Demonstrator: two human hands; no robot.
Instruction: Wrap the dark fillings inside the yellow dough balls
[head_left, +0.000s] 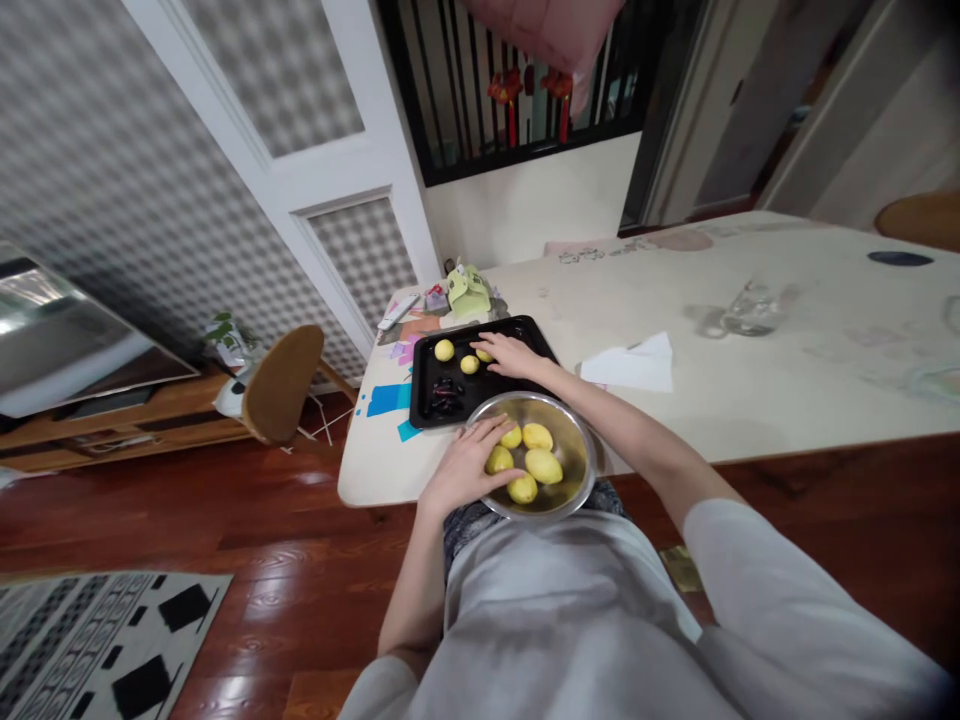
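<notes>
A steel bowl [577, 450] with several yellow lemons [544, 466] stands at the table's front edge, close against my body. My left hand [469, 462] reaches over the bowl's left rim, its thumb and fingers spread apart across the lemons. Beyond the bowl lies a black baking tray [495, 400]. Over its right part, my right hand [516, 356] has its fingers curled on a lemon [484, 355], which they partly cover. Two other lemons, one at the left [444, 350] and one nearer the middle [469, 365], rest on the tray beside several dark, glossy, elongated pieces [447, 395].
Behind the tray are a light green bag-like item [468, 290] and a white remote-like object [398, 312]. White paper [631, 363] lies right of the tray, with a clear glass vessel [753, 310] farther right. A wooden chair [283, 383] stands left of the table.
</notes>
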